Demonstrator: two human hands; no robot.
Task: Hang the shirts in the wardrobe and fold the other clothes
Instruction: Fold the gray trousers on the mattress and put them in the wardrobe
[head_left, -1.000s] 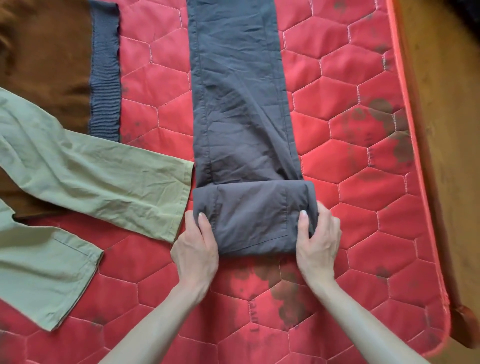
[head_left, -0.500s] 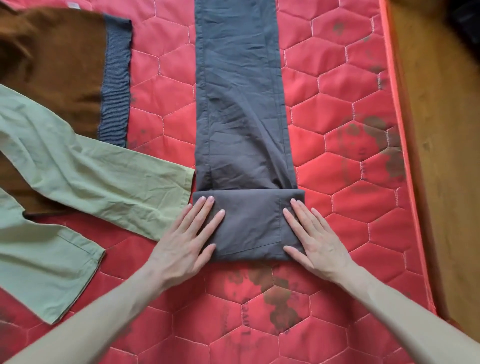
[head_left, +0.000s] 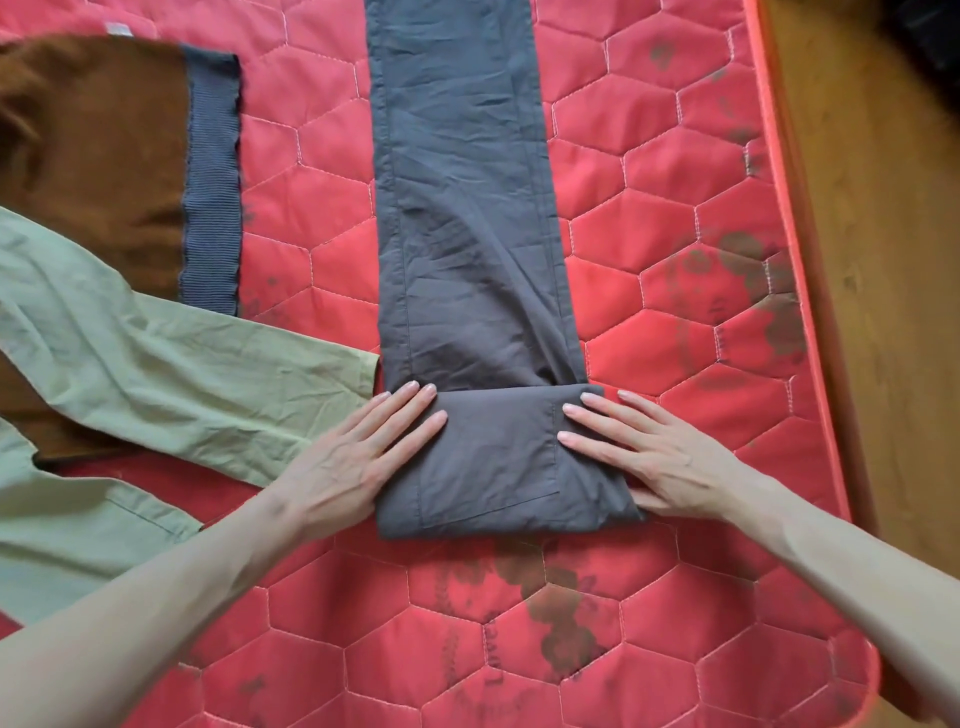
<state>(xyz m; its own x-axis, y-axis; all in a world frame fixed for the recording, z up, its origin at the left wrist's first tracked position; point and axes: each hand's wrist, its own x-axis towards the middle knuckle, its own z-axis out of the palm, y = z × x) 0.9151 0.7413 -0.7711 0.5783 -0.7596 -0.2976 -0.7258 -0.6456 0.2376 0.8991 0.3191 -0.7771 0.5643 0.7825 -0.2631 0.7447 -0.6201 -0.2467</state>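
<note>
Dark grey trousers (head_left: 467, 208) lie lengthwise on the red quilted mattress (head_left: 675, 322), their near end folded over into a flat block (head_left: 493, 462). My left hand (head_left: 358, 462) presses flat on the left side of that fold with straight fingers. On the fold's right side my right hand (head_left: 649, 452) lies flat too, fingers spread. A pale green garment (head_left: 156, 374) spreads at the left, one sleeve or leg end reaching almost to the trousers. Beneath it, a brown sweater with a grey ribbed hem (head_left: 104, 156) lies at the upper left.
The mattress's right edge (head_left: 800, 291) runs beside a wooden floor (head_left: 883, 260). Dark stains mark the quilting near the right edge and below the fold. Bare red mattress shows between the sweater and the trousers.
One second ago both hands gripped the rolled end of the trousers at its sides. They have since laid it down and now press flat on top of the fold.
</note>
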